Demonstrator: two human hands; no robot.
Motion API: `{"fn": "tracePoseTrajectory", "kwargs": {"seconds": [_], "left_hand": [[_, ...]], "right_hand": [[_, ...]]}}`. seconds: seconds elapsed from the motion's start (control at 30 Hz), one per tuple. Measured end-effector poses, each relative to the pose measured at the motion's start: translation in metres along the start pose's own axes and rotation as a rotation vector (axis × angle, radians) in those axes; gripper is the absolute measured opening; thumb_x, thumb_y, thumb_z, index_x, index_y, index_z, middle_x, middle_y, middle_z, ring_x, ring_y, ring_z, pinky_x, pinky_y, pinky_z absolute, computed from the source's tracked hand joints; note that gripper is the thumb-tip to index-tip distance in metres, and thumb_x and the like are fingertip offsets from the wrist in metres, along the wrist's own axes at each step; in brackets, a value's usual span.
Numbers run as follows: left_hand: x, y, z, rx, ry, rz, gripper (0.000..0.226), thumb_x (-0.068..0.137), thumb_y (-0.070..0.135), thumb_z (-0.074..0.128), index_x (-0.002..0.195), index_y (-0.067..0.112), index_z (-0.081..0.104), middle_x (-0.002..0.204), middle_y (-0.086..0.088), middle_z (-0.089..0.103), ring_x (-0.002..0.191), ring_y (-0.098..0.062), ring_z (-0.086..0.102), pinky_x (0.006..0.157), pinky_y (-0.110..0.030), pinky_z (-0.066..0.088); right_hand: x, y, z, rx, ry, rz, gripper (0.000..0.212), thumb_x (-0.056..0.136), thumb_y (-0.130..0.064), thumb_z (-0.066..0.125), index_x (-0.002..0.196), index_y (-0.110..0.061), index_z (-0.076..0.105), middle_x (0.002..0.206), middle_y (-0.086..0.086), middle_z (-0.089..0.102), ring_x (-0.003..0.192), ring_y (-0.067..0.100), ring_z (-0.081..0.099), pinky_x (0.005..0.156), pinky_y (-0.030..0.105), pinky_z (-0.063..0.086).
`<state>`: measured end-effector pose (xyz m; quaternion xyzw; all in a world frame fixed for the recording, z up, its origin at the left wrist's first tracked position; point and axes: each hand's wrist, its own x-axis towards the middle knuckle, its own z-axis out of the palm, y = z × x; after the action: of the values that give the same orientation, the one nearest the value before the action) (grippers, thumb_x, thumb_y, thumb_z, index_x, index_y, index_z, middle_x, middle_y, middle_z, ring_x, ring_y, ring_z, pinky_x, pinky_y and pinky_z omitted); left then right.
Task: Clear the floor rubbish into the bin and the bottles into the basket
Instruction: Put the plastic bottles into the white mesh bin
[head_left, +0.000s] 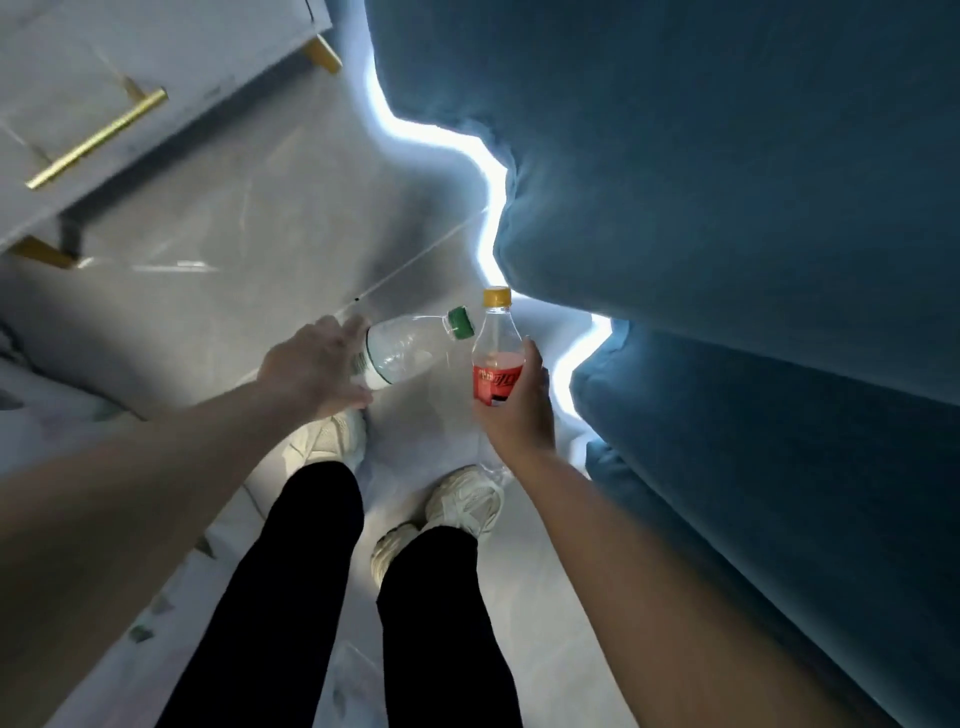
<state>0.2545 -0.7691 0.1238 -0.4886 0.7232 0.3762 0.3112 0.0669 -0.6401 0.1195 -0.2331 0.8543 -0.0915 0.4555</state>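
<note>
With no basket in view, both hands near frame centre already carry 1 bottle each: the left hand (311, 369) grips a clear bottle (402, 353) lying near-horizontal, cap rightward, while the right hand (519, 410) holds a red-labelled bottle (496, 358) upright.

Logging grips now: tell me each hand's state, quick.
Left hand: closed on the green-capped bottle.
Right hand: closed on the red-labelled bottle.

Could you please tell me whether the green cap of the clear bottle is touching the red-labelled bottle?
Cannot tell. In the head view the green cap sits right beside the red-labelled bottle, but one angle cannot show contact or a gap in depth.
</note>
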Motion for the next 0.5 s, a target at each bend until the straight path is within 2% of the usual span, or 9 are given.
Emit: {"fn": "tracePoseTrajectory", "kwargs": {"seconds": [0.1,0.17,0.23,0.3,0.4,0.43,0.5], "left_hand": [[-0.07,0.018,-0.057,-0.256,0.039,0.021,0.07,0.065,0.035,0.081,0.122,0.023,0.043,0.106,-0.008,0.051,0.103,-0.032,0.054,0.082,-0.038,0.047],[-0.123,0.036,-0.104,-0.382,0.118,0.049,0.074,0.063,0.03,0.084,0.125,0.023,0.045,0.103,-0.006,0.051,0.097,-0.026,0.054,0.078,-0.031,0.042],[-0.182,0.058,-0.155,-0.473,0.221,0.089,0.076,0.062,0.026,0.084,0.128,0.02,0.046,0.106,-0.006,0.053,0.09,-0.018,0.05,0.074,-0.025,0.034],[-0.245,0.081,-0.203,-0.543,0.304,0.13,0.076,0.062,0.025,0.084,0.127,0.018,0.046,0.11,-0.005,0.057,0.089,-0.014,0.048,0.073,-0.023,0.033],[-0.336,0.109,-0.259,-0.649,0.379,0.21,0.073,0.063,0.026,0.084,0.125,0.019,0.046,0.11,-0.003,0.06,0.094,-0.017,0.054,0.077,-0.029,0.042],[-0.362,0.117,-0.272,-0.691,0.391,0.258,0.072,0.062,0.028,0.084,0.123,0.02,0.046,0.11,-0.002,0.06,0.096,-0.02,0.057,0.08,-0.034,0.046],[-0.409,0.13,-0.296,-0.716,0.404,0.362,0.07,0.06,0.033,0.082,0.118,0.023,0.045,0.107,-0.001,0.06,0.097,-0.022,0.058,0.084,-0.04,0.05]], "right_hand": [[-0.059,-0.053,-0.056,0.086,0.024,-0.04,0.09,0.077,-0.02,0.075,0.15,-0.025,0.023,0.141,0.003,0.043,0.124,0.022,0.049,0.096,0.031,0.043],[-0.109,-0.091,-0.096,0.149,0.034,-0.053,0.087,0.075,-0.018,0.076,0.147,-0.025,0.027,0.141,-0.002,0.045,0.123,0.018,0.05,0.099,0.031,0.044],[-0.167,-0.129,-0.138,0.23,0.042,-0.081,0.081,0.073,-0.017,0.077,0.141,-0.025,0.033,0.134,-0.003,0.049,0.116,0.017,0.053,0.094,0.029,0.046],[-0.229,-0.162,-0.179,0.306,0.077,-0.138,0.074,0.072,-0.018,0.079,0.133,-0.026,0.038,0.125,-0.005,0.055,0.109,0.017,0.058,0.087,0.026,0.049],[-0.316,-0.203,-0.234,0.385,0.16,-0.216,0.069,0.071,-0.019,0.081,0.125,-0.031,0.04,0.115,-0.007,0.06,0.098,0.013,0.061,0.074,0.014,0.045],[-0.341,-0.214,-0.25,0.42,0.19,-0.234,0.069,0.071,-0.019,0.082,0.124,-0.033,0.04,0.112,-0.01,0.061,0.095,0.011,0.062,0.074,0.015,0.046],[-0.384,-0.232,-0.277,0.52,0.264,-0.277,0.072,0.068,-0.018,0.083,0.122,-0.036,0.04,0.11,-0.012,0.061,0.096,0.011,0.063,0.081,0.025,0.052]]}}
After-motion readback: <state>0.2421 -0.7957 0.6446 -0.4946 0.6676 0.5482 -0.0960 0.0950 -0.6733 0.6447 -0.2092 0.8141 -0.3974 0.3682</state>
